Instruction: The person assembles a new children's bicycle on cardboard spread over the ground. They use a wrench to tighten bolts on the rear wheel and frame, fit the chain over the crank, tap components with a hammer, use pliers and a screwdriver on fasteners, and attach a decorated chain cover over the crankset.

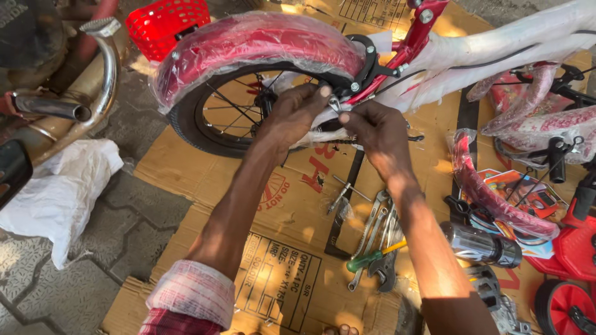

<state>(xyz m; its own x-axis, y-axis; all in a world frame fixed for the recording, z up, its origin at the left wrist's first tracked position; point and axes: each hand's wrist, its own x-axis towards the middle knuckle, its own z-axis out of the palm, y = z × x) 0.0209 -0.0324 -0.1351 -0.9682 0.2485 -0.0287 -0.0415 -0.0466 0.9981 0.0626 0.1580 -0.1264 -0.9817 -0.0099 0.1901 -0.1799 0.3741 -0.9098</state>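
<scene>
1. Nearest the camera, flattened brown cardboard sheets [279,273] lie over the paved ground and carry everything; a checked sleeve cuff [192,298] shows at their near edge.
2. On the cardboard under the right forearm lies a cluster of steel spanners and a green-handled screwdriver [375,248], apparently kept within easy reach.
3. Toward the right edge sit a chrome cylindrical part [481,244], a plastic-wrapped red curved mudguard [490,192] and a small red stabiliser wheel [562,304], partly cut off by the frame.
4. The left hand [295,115] is pinched on a small metal fitting [334,102] beside the brake, probably to steady it.
5. The right hand [379,133] meets it from the other side, fingers closed around the same spot; what it grips is too small and too covered to name.
6. Both work at the black-tyred spoked wheel [211,121] of a red child's bicycle [410,43], which lies on its side on the cardboard's middle, its mudguard and frame in clear plastic wrap.
7. Beyond, a red plastic basket [167,22] sits at the far edge; a motorcycle's chrome exhaust pipe [93,87] stands off the left edge, mostly out of view.
</scene>
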